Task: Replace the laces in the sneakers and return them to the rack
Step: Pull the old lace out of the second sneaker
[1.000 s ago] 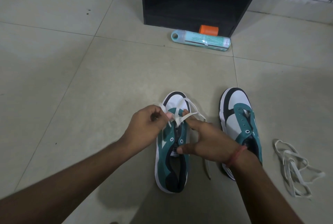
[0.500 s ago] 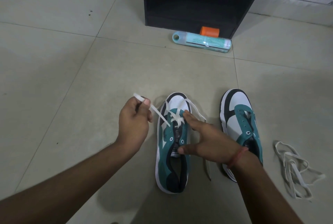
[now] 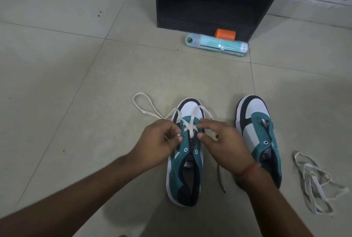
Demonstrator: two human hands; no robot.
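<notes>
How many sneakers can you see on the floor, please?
2. One sneaker lies under both hands, partly laced; the other sneaker lies to its right, unlaced, partly covered by the right forearm. The dark rack behind shows no others, though its interior is dim.

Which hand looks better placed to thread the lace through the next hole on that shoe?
Probably the left hand: the lace loops out on its side, and it sits by the open eyelet of the left sneaker. The right hand rests by the crossed lacing, steadying it.
</notes>
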